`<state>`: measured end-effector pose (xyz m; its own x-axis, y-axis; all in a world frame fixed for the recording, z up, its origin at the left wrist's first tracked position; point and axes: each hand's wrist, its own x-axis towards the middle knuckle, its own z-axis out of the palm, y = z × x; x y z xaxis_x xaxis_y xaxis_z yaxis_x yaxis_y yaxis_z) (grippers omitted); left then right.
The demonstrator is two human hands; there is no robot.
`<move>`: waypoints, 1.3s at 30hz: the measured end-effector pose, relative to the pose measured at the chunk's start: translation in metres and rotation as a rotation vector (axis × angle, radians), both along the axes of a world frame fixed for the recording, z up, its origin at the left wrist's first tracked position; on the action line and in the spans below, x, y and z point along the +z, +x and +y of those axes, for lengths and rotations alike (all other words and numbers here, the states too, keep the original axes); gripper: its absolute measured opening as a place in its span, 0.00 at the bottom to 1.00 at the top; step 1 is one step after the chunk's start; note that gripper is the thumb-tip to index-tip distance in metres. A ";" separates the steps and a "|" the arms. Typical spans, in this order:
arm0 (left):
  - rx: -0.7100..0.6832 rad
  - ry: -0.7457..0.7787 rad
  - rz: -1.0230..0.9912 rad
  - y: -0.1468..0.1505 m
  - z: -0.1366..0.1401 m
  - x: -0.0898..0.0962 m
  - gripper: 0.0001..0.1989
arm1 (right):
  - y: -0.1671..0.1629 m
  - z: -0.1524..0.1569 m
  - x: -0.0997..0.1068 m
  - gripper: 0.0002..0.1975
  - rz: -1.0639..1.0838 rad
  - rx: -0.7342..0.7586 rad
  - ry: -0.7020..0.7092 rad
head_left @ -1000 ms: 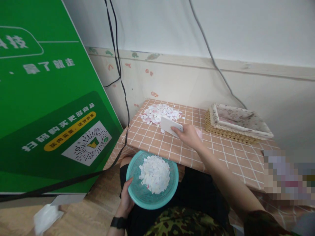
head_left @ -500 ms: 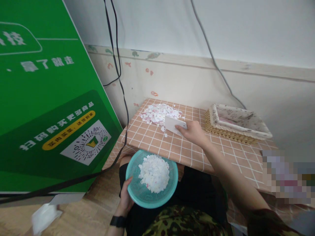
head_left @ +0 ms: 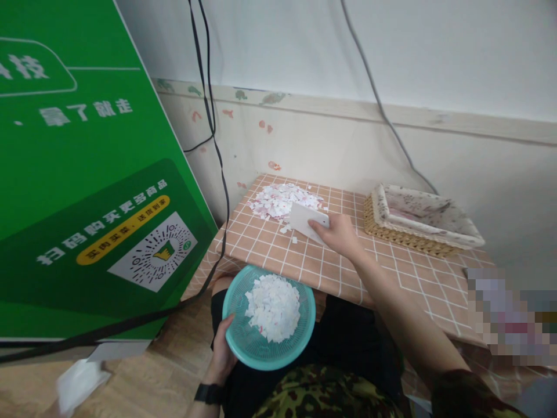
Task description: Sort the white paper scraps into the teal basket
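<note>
My left hand grips the rim of a round teal plastic basket, its thumb over the edge. Inside lies a heap of small white paper scraps. The basket is over my lap, just below the table's front edge. On the table, my right hand pinches a flat white card-like plate with a small hole near one corner. The plate's far edge reaches the near side of a spread pile of white and pinkish paper pieces. A few loose bits lie in front of the pile.
A lined wicker basket stands on the checked tablecloth at the right, against the wall. Black cables hang at the left before a green sign panel. A blurred patch covers something at far right.
The white plate in my right hand has shifted very slightly left, towards the pile. My left hand and the teal basket have stayed in place.
</note>
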<state>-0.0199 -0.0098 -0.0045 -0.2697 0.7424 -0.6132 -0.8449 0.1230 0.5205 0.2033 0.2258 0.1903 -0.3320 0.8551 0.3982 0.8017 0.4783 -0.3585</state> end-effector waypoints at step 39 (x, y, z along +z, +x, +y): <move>0.005 -0.034 -0.009 -0.002 -0.001 -0.005 0.12 | -0.004 -0.017 -0.004 0.19 0.006 -0.044 -0.071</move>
<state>-0.0216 -0.0111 -0.0091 -0.2672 0.7201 -0.6404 -0.8504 0.1364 0.5082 0.1990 0.2089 0.1867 -0.2913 0.8951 0.3376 0.8193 0.4156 -0.3950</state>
